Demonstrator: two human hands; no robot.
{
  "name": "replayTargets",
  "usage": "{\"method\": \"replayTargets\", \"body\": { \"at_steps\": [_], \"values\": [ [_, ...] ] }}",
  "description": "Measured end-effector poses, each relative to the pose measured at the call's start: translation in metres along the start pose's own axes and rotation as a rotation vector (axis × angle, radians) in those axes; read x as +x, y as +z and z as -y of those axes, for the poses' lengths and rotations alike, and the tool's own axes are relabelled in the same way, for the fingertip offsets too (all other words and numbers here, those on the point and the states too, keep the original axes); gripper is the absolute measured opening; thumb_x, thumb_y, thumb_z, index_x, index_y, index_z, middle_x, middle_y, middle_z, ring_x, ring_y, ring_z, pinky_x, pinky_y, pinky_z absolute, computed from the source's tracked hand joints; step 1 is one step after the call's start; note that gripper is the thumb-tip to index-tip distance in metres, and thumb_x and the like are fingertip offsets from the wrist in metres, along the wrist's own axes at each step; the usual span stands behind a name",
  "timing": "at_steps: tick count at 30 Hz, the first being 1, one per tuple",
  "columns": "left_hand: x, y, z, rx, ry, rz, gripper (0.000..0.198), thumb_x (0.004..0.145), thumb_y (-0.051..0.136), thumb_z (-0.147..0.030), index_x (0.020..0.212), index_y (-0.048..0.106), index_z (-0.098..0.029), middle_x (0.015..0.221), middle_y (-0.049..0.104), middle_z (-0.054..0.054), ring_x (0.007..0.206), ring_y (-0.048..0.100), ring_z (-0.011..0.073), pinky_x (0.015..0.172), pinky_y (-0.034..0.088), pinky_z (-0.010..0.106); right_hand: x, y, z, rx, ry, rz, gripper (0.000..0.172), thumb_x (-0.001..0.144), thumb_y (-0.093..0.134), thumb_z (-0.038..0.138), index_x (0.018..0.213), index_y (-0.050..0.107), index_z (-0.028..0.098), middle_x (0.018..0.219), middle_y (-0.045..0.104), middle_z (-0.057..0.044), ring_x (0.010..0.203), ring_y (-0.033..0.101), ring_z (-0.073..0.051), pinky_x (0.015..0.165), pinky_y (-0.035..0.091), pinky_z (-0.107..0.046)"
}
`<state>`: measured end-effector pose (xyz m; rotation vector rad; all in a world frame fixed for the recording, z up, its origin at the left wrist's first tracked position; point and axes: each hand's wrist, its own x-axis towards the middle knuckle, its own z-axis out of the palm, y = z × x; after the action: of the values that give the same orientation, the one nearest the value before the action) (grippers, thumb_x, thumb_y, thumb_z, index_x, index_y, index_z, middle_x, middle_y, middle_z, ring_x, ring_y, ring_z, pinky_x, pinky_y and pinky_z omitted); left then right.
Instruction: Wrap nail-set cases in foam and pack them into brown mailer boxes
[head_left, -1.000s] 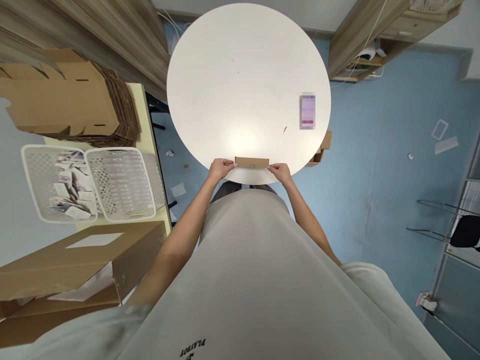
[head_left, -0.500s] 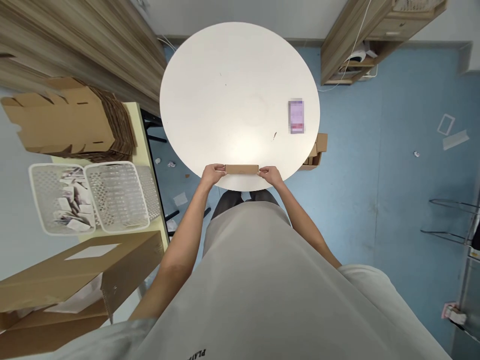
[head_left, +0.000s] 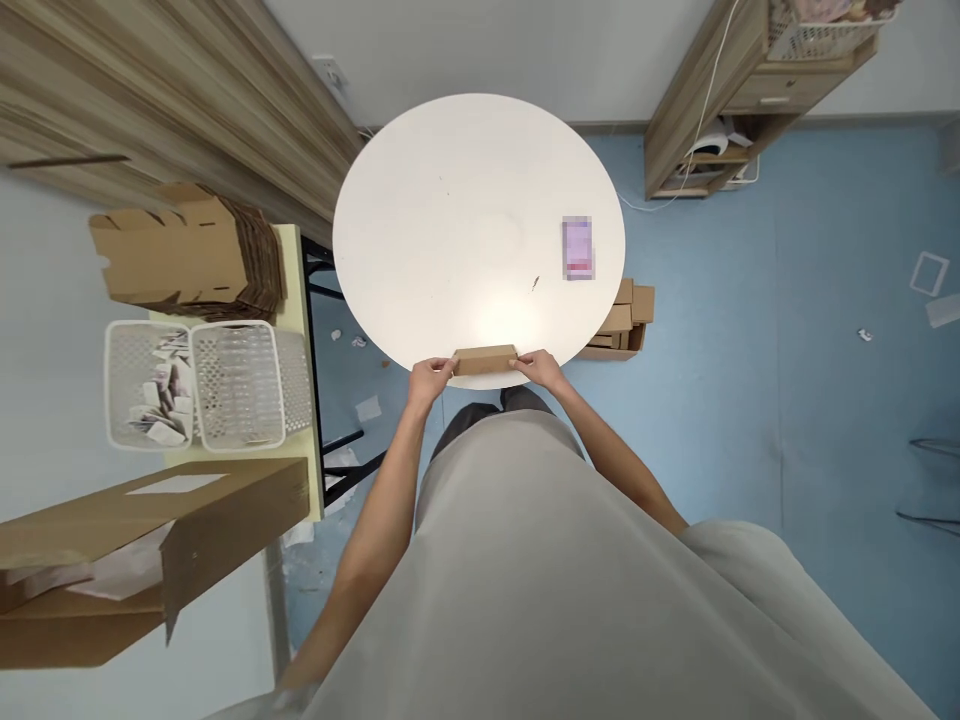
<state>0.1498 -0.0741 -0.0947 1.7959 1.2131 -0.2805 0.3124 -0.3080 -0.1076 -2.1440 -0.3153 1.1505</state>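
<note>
A small flat brown cardboard box (head_left: 485, 359) rests at the near edge of the round white table (head_left: 465, 210). My left hand (head_left: 430, 379) grips its left end with curled fingers. My right hand (head_left: 537, 367) holds the right end the same way. Both hands sit just over the table's rim, close to my body.
A phone (head_left: 577, 247) lies on the table's right side. Small cardboard boxes (head_left: 622, 318) sit on the blue floor under the right rim. To the left, a side table holds stacked flat cardboard (head_left: 187, 250), two white perforated baskets (head_left: 202, 385) and a large open carton (head_left: 142, 540). A wooden shelf (head_left: 720, 110) stands at the back right.
The view has pulled back and up, so the table looks smaller. My hands have stayed on the box's ends, and the box's top face now shows more.
</note>
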Motion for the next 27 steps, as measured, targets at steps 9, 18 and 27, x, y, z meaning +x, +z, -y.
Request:
{"method": "replayTargets", "body": {
  "at_steps": [9,18,27],
  "values": [
    [-0.074,0.081,-0.013,0.056,-0.007,-0.115,0.027,0.095,0.073,-0.048,0.087,0.082,-0.024,0.102,0.088,0.012,0.108,0.081,0.0343,0.096,0.056,0.039,-0.059,-0.032,-0.075,0.133,0.080,-0.056,0.064,0.096,0.068,0.075,0.058,0.066,0.024,0.070,0.078,-0.006,0.083,0.083,-0.029,0.075,0.058,-0.029],
    [-0.137,0.195,-0.028,-0.111,-0.029,0.046,0.020,0.091,0.076,-0.035,0.102,0.085,-0.020,0.109,0.088,0.013,0.108,0.084,0.0303,0.098,0.060,0.038,-0.103,-0.106,-0.159,0.330,0.152,-0.199,0.036,0.096,0.070,0.053,0.091,0.085,0.021,0.111,0.088,-0.005,0.091,0.086,-0.025,0.076,0.064,-0.030],
    [-0.132,0.292,-0.111,-0.350,-0.167,0.326,0.023,0.098,0.071,-0.036,0.100,0.081,-0.015,0.113,0.087,0.015,0.091,0.085,0.0242,0.087,0.065,0.036,-0.068,-0.224,-0.218,0.397,0.122,-0.289,0.037,0.092,0.076,0.043,0.116,0.088,0.017,0.118,0.087,-0.010,0.089,0.085,-0.024,0.085,0.066,-0.035]
  ]
}}
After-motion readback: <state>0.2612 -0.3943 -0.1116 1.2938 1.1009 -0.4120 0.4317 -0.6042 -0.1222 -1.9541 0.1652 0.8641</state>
